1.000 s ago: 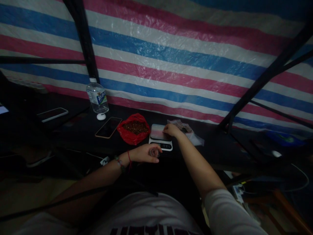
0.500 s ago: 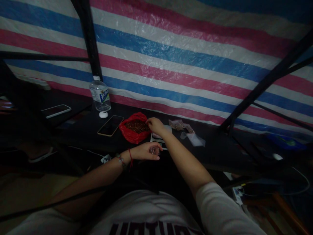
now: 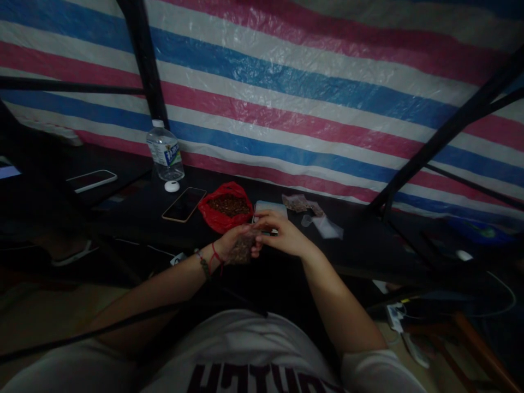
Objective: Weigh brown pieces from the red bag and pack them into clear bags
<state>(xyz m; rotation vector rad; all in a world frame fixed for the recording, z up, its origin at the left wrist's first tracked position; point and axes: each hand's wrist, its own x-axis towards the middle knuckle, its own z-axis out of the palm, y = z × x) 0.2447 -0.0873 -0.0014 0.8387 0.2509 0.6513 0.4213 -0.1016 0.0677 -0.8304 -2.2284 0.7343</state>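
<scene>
My left hand [image 3: 233,240] holds a small clear plastic bag [image 3: 241,250] with brownish grains in it, just in front of the table edge. The fingers of my right hand [image 3: 278,232] pinch at the top of the same bag. Behind my hands an open red plastic bag [image 3: 221,219] lies on the black table, full of small brown pieces. A pale flat device [image 3: 272,208], partly hidden by my right hand, sits beside the red bag. Further right are small filled bags [image 3: 297,203], a clear little cup [image 3: 306,220] and a stack of plastic bags [image 3: 328,228].
Left of the red bag lie a dark phone [image 3: 184,204] and a white earbud case [image 3: 172,186], near a clear plastic bottle [image 3: 166,153]. Another phone [image 3: 92,180] is at far left. Black metal posts [image 3: 149,71] frame the table before a striped sheet [image 3: 266,109].
My right hand has left the brown pieces in the red bag and come to the small bag in my left hand. That bag now hangs turned, its grains showing.
</scene>
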